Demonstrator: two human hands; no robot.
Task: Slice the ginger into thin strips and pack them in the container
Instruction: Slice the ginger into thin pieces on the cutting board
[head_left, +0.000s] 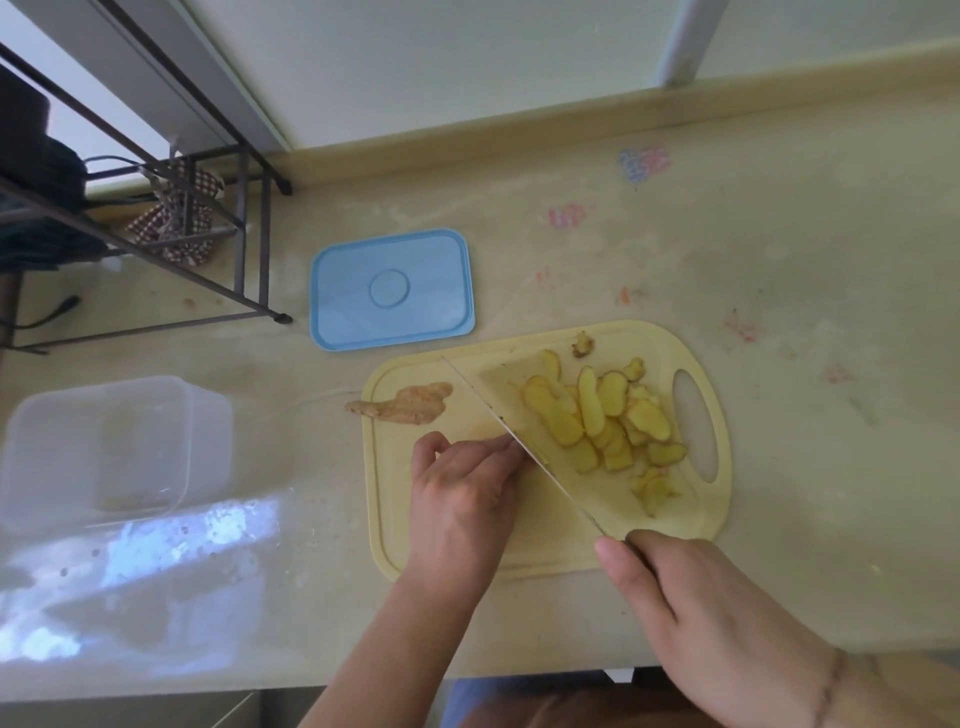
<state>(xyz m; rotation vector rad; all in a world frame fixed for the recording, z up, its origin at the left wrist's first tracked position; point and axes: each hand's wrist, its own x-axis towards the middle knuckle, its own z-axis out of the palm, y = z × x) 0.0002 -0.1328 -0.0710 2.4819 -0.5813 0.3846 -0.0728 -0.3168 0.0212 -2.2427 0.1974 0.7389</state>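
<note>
Gripping the knife (524, 449) diagonally, the right hand (722, 618) cuts beside the left hand (465, 493), whose curled fingers pin ginger just left of the blade; slices (608, 421) lie right.

A: Where's all the ginger at?

B: Pale yellow ginger slices (605, 415) are piled flat and overlapping, center-right of the frame. One unpeeled ginger piece (402, 404) lies flat left of them, mid-frame.

A: And the container?

B: Clear plastic container (111, 452), open, upright, far left. Its blue lid (390, 289) lies flat, upper middle.
</note>
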